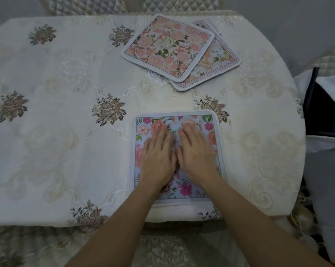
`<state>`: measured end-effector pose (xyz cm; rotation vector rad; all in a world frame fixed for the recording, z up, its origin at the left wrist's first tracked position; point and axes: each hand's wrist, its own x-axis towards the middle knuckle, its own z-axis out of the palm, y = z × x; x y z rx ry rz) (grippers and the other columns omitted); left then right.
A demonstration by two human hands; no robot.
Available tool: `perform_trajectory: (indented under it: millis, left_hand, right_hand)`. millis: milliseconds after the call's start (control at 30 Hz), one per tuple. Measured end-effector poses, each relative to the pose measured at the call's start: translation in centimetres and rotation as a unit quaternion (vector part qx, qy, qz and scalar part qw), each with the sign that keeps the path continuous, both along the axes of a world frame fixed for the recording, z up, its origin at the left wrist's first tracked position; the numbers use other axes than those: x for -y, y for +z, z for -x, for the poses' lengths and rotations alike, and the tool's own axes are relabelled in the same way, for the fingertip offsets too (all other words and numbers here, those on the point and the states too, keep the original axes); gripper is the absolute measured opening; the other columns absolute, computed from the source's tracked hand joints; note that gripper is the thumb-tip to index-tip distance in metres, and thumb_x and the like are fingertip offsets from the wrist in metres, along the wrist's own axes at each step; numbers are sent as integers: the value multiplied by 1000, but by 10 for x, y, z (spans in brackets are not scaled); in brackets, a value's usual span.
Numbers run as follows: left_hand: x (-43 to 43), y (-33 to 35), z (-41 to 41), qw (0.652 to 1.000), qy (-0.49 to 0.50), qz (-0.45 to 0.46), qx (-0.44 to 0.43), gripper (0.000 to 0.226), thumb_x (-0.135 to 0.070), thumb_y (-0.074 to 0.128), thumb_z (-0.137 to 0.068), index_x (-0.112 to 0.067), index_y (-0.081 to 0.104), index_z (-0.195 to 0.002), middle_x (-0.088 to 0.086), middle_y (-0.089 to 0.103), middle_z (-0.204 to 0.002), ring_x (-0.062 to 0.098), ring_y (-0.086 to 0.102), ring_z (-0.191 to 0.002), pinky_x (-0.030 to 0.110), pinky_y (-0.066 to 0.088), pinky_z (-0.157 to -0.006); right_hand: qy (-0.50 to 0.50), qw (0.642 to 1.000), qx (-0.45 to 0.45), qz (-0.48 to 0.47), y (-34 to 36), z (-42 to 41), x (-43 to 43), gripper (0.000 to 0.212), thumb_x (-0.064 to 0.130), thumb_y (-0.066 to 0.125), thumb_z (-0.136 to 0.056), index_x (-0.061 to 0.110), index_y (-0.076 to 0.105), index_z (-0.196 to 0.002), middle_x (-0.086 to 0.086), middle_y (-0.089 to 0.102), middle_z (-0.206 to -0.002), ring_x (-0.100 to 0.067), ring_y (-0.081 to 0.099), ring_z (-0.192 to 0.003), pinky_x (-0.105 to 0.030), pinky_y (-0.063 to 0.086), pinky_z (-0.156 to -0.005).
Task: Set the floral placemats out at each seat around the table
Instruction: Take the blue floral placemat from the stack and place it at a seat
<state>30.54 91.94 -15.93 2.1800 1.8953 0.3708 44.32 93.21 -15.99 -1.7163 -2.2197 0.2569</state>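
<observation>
A blue floral placemat (211,128) with pink flowers and a white border lies flat at the near edge of the table, right in front of me. My left hand (158,160) and my right hand (194,157) rest palm down on it, side by side, fingers flat and slightly blurred. At the far side lies a pink floral placemat (167,47), turned at an angle. It overlaps another placemat (218,64) with a lettered pink border, mostly hidden beneath it.
The table (56,112) wears a cream embroidered cloth with dark rose motifs. A quilted chair back (124,4) stands at the far side. Dark and white fabric (324,112) lies beside the table's right edge. A chair seat (172,247) sits below me.
</observation>
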Motion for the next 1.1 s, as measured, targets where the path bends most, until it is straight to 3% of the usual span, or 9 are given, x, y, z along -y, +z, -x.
perform_trajectory:
  millis: [133,300,467,700,800,900,1000,1100]
  left_hand:
    - [0,-24,-1,995,-56,58,-67,66,-42,28,-98,-11,22,-156,6,21,-165,24,18,-153,56,23,-120]
    - [2,-27,14,993,-61,52,-88,62,-42,20,-101,-20,11,-159,0,7,-168,16,3,-154,50,13,-123]
    - [3,-22,41,993,-23,62,-101,69,-51,14,-102,-16,-4,-158,1,-5,-168,14,-10,-154,45,4,-125]
    - [9,-15,83,991,22,95,-94,76,-61,8,-99,-15,-11,-157,3,-11,-167,16,-11,-153,45,5,-126]
    - [8,-5,90,988,12,106,-110,79,-66,0,-96,-17,-14,-156,2,-13,-166,17,-11,-153,48,3,-125]
    - [2,14,96,990,17,97,-96,81,-68,3,-95,-18,-10,-157,1,-8,-167,19,-6,-154,48,2,-125]
    - [-13,44,104,994,28,78,-67,85,-68,10,-91,-18,8,-159,2,11,-167,20,11,-154,47,11,-125]
    - [-37,77,115,998,56,32,-17,86,-71,21,-88,-17,31,-154,3,36,-159,23,34,-145,48,30,-118]
  right_hand:
    - [15,997,-11,73,-21,16,0,54,23,27,-102,-1,31,-150,-17,29,-159,-26,21,-150,-46,28,-119]
    - [27,994,71,72,-20,-3,7,70,54,16,-102,10,21,-155,-6,18,-164,-17,8,-152,-42,13,-123]
    - [23,986,130,104,-15,-37,7,78,60,18,-100,9,-2,-157,-7,-5,-166,-17,-10,-152,-45,5,-124]
    - [-26,984,115,134,-15,-78,10,84,67,13,-97,10,-6,-156,-5,-14,-165,-17,-13,-152,-43,4,-124]
    - [-34,984,107,140,-8,-77,9,84,67,9,-96,10,-4,-156,-7,-10,-165,-19,-9,-152,-43,5,-124]
    - [-59,986,81,134,12,-74,6,80,61,15,-98,8,5,-157,-9,5,-166,-21,3,-153,-42,10,-123]
    - [-52,989,81,115,45,-70,-5,76,60,16,-97,12,18,-156,-8,19,-164,-23,15,-151,-42,17,-122]
    - [-51,993,66,85,83,-61,-26,80,65,9,-95,14,34,-151,-10,35,-158,-27,29,-146,-45,29,-118]
